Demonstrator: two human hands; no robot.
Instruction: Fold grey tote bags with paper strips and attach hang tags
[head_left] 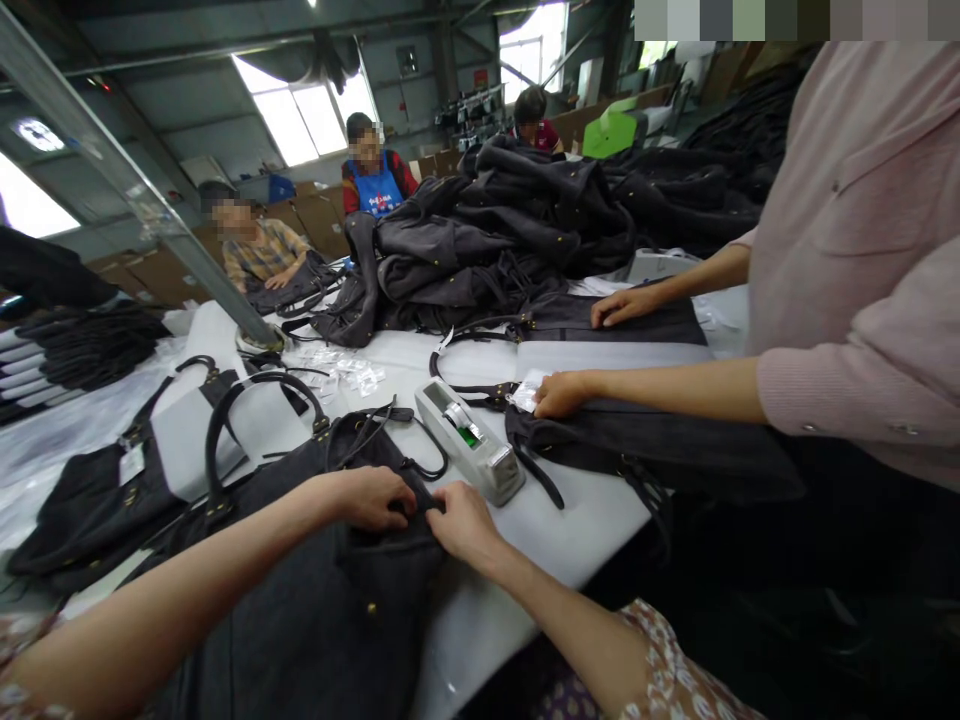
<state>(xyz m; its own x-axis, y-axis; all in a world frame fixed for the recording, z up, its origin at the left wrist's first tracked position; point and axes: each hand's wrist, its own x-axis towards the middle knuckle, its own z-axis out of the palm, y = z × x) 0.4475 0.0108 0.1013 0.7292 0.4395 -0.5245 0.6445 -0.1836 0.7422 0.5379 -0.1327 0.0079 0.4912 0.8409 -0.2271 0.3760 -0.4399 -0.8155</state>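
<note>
Both hands, left and right, pinching bag edge; soft, limp fabric, likely best gripped at seam.

4 hands work at the table: 2 of the wearer, 2 of a co-worker. 1 tape dispenser sits there. 3 more people stand behind.

white lettering on blue apron, too blurred to read
</note>
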